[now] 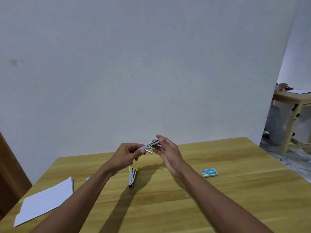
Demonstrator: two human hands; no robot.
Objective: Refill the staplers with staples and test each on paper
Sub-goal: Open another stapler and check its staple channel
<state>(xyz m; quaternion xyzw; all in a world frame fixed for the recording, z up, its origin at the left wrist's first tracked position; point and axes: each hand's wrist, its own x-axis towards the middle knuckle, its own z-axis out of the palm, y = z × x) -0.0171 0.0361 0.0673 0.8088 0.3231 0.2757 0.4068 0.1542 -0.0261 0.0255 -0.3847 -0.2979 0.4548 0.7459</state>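
Left hand (125,153) pinching raised stapler (151,145), right hand (165,149) apparently gripping its far end

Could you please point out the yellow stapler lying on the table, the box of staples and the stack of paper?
yellow stapler (132,177): head view, middle of its open metal body.
box of staples (209,173): head view, its green top face.
stack of paper (45,200): head view, centre of the top sheet.
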